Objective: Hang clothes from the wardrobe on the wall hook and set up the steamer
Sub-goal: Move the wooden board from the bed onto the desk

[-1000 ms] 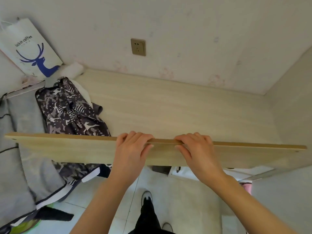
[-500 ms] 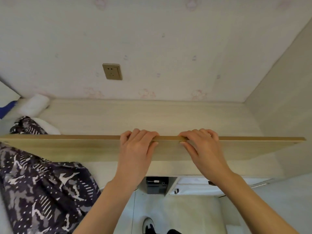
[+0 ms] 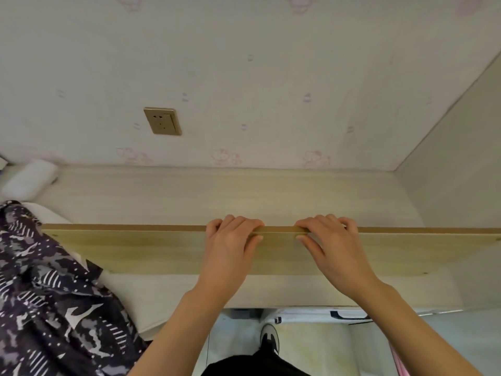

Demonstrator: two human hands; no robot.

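A long pale wooden board [image 3: 141, 248] stands on edge across the middle of the view. My left hand [image 3: 230, 245] grips its top edge near the centre, fingers curled over the far side. My right hand [image 3: 329, 245] grips the same edge just to the right, thumb on the near face. Behind the board lies a light wooden surface [image 3: 217, 194] against the wall. A dark camouflage-patterned garment [image 3: 48, 299] is heaped at the lower left, partly over the board's left end. No hook or steamer is in view.
A gold wall socket [image 3: 162, 121] sits on the pale patterned wall above the surface. A white rolled item [image 3: 28, 179] lies at the far left. A cabinet side panel [image 3: 458, 158] closes the right. Below are the tiled floor and my shoe [image 3: 269, 336].
The view has swung right and tilted up: the paper bag left the frame and the garment slid to the lower left. Both hands kept their grip on the board's top edge.
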